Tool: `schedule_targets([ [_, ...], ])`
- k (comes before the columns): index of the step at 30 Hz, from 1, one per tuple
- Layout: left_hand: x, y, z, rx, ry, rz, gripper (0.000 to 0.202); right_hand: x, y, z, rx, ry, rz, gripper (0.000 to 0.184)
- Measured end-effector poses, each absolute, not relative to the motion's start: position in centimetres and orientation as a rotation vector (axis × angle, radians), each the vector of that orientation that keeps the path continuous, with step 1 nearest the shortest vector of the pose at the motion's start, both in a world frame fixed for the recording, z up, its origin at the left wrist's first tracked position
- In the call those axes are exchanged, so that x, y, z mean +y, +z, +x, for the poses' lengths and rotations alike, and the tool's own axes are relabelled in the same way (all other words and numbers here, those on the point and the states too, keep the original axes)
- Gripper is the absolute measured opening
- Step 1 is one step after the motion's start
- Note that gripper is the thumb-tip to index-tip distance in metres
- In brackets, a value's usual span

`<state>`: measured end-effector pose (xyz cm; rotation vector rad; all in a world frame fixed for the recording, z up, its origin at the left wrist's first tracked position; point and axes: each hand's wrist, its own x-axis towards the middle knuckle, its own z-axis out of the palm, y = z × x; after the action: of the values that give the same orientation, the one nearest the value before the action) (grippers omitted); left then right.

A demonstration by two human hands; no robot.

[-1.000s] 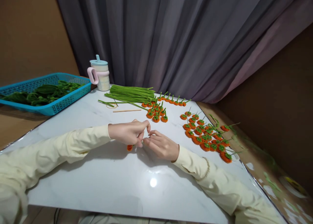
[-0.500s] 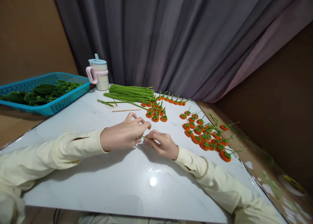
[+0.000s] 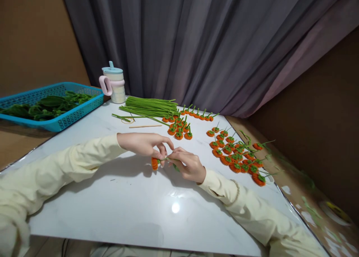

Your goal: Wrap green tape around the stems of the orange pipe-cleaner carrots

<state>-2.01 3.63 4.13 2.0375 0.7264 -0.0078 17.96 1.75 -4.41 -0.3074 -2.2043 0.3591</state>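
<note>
A small orange pipe-cleaner fruit (image 3: 155, 163) with a green top, like a persimmon or pumpkin, is turned sideways above the white table. My left hand (image 3: 144, 143) has its thumb and fingertips closed at the green top and stem, with the index finger arched over. Close beside it, my right hand (image 3: 188, 164) pinches the stem's other end. Something green (image 3: 176, 168) shows under the right fingers; its kind is partly hidden. Beyond the hands stand several orange fruits (image 3: 178, 132) with thick green stems. To the right lie more fruits (image 3: 227, 149), several with thin wire-like stems.
Green pipe cleaners (image 3: 150, 107) lie in a bundle at the back. A thin wooden stick (image 3: 145, 126) is in front of them. A lidded cup (image 3: 117, 89) stands back left, near a blue basket (image 3: 75, 110) holding green leaf-like pieces. Grey curtains (image 3: 179, 44) hang behind the table.
My left hand has rotated and its wrist has risen, so the orange fruit below its fingers now shows. The right hand has stayed almost in place.
</note>
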Motion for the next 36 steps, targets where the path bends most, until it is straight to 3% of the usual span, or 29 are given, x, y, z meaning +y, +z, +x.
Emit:
schedule_targets([
  [5, 5.3, 3.0, -2.4, 0.612, -0.039, 1.686, 0.041, 1.7, -4.5, 18.0, -2.233, 0.301, -0.269, 0.021],
  [8, 5.1, 3.1, -2.3, 0.659, 0.006, 1.723, 0.041, 1.3, -4.1, 18.0, -2.23, 0.434, -0.429, 0.016],
  [12, 3.8, 3.6, -1.8, 0.858, 0.133, 2.044, 0.028, 1.1, -3.4, 17.6, -2.059, 0.943, -0.756, 0.011],
  [17, 2.4, 3.1, -1.3, 1.009, 0.393, 2.58, 0.028, 1.5, -2.7, 17.1, -1.625, 1.631, -0.8, 0.027],
  [29, 1.1, 2.8, -0.7, 1.048, 0.687, 2.917, 0.016, 1.8, -1.9, 17.3, -1.385, 1.955, -0.682, 0.019],
  [36, 0.9, 2.3, -0.6, 1.061, 0.763, 3.057, 0.014, 1.4, -1.7, 16.8, -1.29, 1.957, -0.671, 0.018],
])
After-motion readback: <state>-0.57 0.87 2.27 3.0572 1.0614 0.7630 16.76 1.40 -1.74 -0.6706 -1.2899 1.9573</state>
